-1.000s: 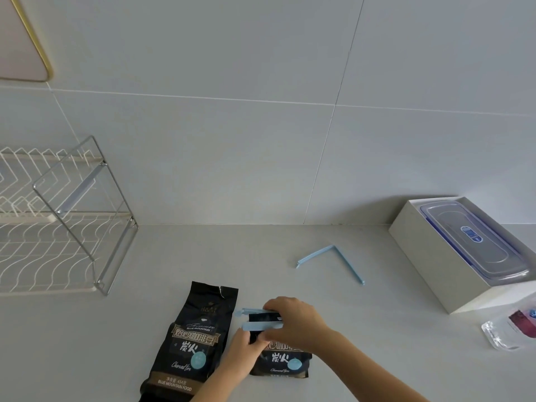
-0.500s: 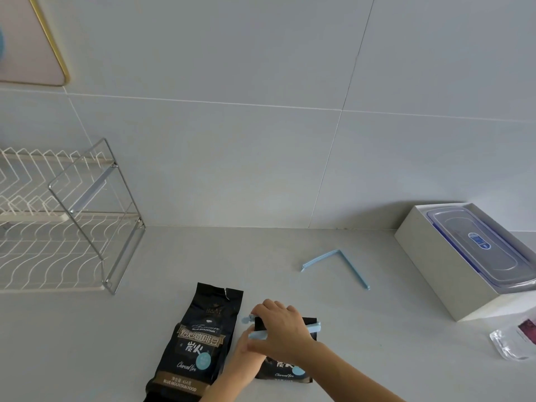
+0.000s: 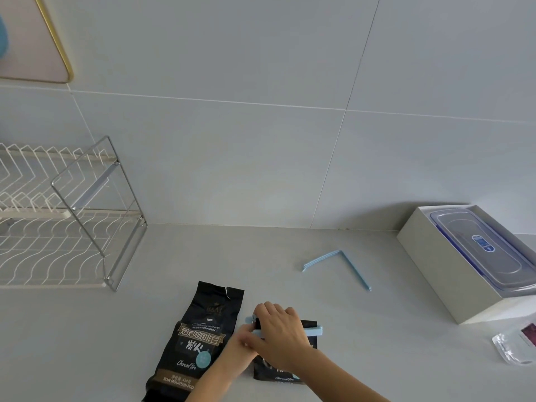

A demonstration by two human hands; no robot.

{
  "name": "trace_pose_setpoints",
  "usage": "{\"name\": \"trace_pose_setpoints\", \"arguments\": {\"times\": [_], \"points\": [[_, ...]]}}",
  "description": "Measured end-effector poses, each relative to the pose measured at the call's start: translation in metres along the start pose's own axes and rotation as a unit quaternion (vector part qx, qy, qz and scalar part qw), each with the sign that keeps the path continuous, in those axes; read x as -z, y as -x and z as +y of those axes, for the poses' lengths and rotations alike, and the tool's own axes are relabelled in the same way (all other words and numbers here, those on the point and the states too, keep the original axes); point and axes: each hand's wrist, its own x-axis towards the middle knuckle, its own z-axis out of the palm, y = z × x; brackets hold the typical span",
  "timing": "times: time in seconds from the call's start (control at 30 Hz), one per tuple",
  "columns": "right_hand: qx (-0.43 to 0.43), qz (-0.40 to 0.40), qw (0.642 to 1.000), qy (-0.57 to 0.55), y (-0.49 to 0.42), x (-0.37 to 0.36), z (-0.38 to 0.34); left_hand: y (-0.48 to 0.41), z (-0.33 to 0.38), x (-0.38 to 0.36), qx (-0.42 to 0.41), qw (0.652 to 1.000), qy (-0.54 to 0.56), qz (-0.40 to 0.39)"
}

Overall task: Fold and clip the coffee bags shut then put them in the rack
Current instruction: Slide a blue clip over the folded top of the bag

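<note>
Two black coffee bags lie flat on the grey counter. The left bag [image 3: 200, 340] is unfolded, its torn top open. The right bag [image 3: 278, 372] has its top folded down, and a light blue clip [image 3: 314, 329] lies across the fold. My right hand [image 3: 280, 333] presses down on that clip and covers most of it. My left hand [image 3: 242, 345] pinches the clip's left end, partly hidden under the right hand. A second blue clip [image 3: 336, 264] lies open in a V further back on the counter. The wire rack [image 3: 66, 216] stands at the left against the wall.
A white box [image 3: 441, 274] holding a clear lidded container [image 3: 481, 248] sits at the right. A small clear packet [image 3: 514, 345] lies near the right edge. A pink board with a gold rim [image 3: 32, 39] hangs on the tiled wall at upper left.
The clip's two arms were apart a second ago; they now lie together over the folded bag top. My right hand has shifted over the clip and presses on it.
</note>
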Motion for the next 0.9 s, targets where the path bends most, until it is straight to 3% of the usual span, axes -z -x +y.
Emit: {"name": "trace_pose_setpoints", "arguments": {"times": [0.1, 0.33, 0.57, 0.9], "points": [[0.013, 0.007, 1.000, -0.004, 0.003, -0.002, 0.002, 0.010, -0.005, 0.015, -0.023, 0.996, 0.022, 0.079], [0.021, 0.010, 0.999, -0.048, 0.002, 0.005, 0.004, 0.019, -0.003, 0.017, -0.037, 0.987, -0.016, 0.152], [0.015, 0.048, 0.995, -0.081, 0.004, 0.003, 0.005, 0.030, -0.003, 0.037, -0.025, 0.990, -0.046, 0.133], [0.041, 0.031, 0.994, -0.099, 0.005, 0.007, 0.003, 0.038, 0.004, 0.040, -0.020, 0.990, -0.079, 0.115]]}}
